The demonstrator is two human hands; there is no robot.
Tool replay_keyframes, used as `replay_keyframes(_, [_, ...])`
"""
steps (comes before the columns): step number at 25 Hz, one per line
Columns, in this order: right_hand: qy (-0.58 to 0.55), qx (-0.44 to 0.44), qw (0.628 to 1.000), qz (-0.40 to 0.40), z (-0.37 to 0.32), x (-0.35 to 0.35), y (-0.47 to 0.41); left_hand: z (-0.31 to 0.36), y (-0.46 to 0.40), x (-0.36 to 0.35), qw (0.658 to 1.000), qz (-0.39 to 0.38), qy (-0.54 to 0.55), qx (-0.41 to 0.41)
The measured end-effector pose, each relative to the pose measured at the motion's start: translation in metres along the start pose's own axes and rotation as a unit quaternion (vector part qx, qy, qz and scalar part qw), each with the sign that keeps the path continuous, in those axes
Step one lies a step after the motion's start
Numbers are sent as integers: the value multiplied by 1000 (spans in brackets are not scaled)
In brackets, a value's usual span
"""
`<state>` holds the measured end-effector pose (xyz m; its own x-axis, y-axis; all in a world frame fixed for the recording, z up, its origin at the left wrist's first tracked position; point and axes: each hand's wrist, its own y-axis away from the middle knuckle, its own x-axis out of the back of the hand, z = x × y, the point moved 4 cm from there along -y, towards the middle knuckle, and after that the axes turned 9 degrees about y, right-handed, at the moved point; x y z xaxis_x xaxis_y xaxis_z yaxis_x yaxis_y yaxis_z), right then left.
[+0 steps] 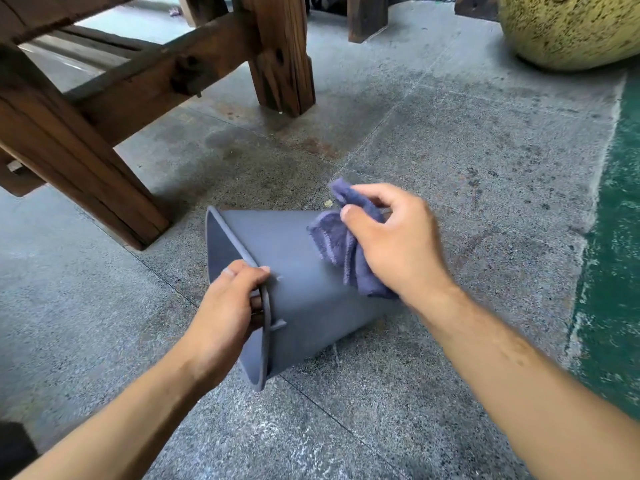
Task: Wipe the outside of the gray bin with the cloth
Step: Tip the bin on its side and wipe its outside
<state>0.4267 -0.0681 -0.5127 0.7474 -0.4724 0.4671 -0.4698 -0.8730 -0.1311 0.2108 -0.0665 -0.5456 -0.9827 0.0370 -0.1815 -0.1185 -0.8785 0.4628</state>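
Note:
The gray bin [294, 271] lies tipped on its side over the concrete floor, its open mouth facing left. My left hand [228, 313] grips the bin's rim, thumb on the outer wall and fingers inside. A crumpled purple-blue cloth [343, 244] rests against the bin's upper outer wall near its base. My right hand [391, 237] is closed on the cloth and holds it on the wall. The bin's bottom end is hidden behind the cloth and my right hand.
A heavy wooden table frame [104, 109] with thick legs stands to the left and behind. A large yellow speckled pot [571, 29] sits at the far right. A green painted floor strip [616, 237] runs along the right edge.

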Motion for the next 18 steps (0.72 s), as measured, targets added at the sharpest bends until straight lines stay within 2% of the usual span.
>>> replay_keyframes(6, [37,42,994,-93,-14,-58,43,-5,-6,-3,997,-47,53,35])
replay_keyframes(10, [71,116,982,-129,-6,-65,55,0,-4,3,996,-58,58,25])
replay_keyframes(12, [111,134,976,-129,2,-60,54,2,-5,7,997,-50,57,16])
replay_keyframes(14, [150,120,977,-97,13,-51,46,4,-7,12,998,-32,45,4])
replay_keyframes(16, [213,93,971,-64,23,-37,37,10,-7,12,999,-10,13,-40])
replay_keyframes(18, [272,94,955,-68,26,-25,36,23,-7,12,996,15,-27,-82])
